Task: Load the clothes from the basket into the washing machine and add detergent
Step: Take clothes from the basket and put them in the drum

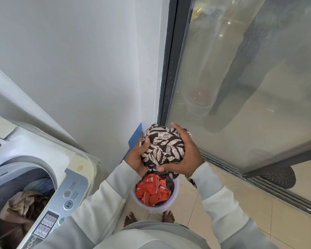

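Surfaces: cloth, plastic, tile.
Printed cloth (162, 150) between left hand (136, 158) and right hand (186, 151): matt, crumpled. Basket (158, 209) below them: smooth translucent plastic. Washer panel (61, 205) to their left: satin silver. Floor tiles (285, 221): glossy.

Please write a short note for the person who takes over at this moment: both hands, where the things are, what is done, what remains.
Left hand and right hand both grip a brown-and-white patterned bundle above the basket.
The basket stands on the floor beside the washing machine; a red garment lies in it.
Done: some clothes in the open drum.
To do: load the bundle and the rest; add detergent, none in view.
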